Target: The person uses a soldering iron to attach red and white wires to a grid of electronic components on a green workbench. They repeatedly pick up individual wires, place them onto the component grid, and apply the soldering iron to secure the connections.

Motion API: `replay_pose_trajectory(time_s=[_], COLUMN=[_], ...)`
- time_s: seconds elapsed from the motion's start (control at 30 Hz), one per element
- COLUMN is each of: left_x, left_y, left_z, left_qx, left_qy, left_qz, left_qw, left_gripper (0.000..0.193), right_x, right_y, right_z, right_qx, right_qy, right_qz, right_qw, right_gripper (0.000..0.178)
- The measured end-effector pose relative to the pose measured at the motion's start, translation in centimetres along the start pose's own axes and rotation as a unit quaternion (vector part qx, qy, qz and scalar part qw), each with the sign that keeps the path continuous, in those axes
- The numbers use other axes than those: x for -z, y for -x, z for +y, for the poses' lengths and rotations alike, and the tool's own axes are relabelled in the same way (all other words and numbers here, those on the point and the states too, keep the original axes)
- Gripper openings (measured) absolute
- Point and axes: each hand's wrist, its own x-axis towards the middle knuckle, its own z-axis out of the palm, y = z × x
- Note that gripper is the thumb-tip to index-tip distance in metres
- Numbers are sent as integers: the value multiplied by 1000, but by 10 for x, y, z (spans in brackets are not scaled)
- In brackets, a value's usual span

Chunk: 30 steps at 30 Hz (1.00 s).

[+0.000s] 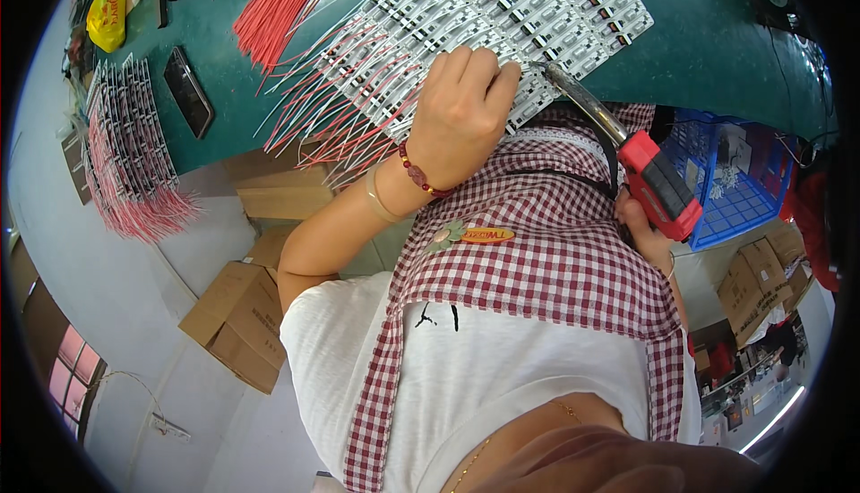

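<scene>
A large grid of small white-and-grey parts (573,9) lies tilted on the green table. Red and white wires (336,103) run out from its left side. Over its near edge is my left hand (461,117), fingertips bent down and pressed together; whatever they pinch is hidden beneath them. My right hand (640,224), partly behind the tool, grips a soldering iron (661,184) with a red and black handle. Its metal shaft slants up and left, and the tip ends at the parts just right of my left fingers. I cannot tell whether it touches them.
Loose red wires (282,14) lie in a bundle beyond the grid. Left of them are a dark phone (188,93), a yellow package (107,17) and more wired parts (134,148) at the table's edge. A blue plastic basket (730,215) stands right, below table level.
</scene>
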Motion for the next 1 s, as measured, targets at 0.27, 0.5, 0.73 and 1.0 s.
replay_pose_trajectory(time_s=[0.27, 0.5, 0.73, 1.0], left_x=[-1, 4, -3, -5], left_y=[-1, -3, 3, 4], left_z=[1, 3, 7, 8], left_qx=[2, -2, -21, -17], left_qy=[-18, -57, -12, 3], left_qz=[-6, -32, 2, -6], left_qw=[1000, 998, 1000, 1000], left_gripper=[18, 18, 23, 23], right_x=[-1, 0, 5, 5], right_y=[0, 0, 7, 10], right_z=[-5, -2, 4, 18], right_qx=[-12, -4, -16, -11], right_qy=[-98, -125, -149, -105], right_qz=[33, 39, 23, 31], right_qw=[995, 991, 989, 994], right_gripper=[19, 19, 23, 23])
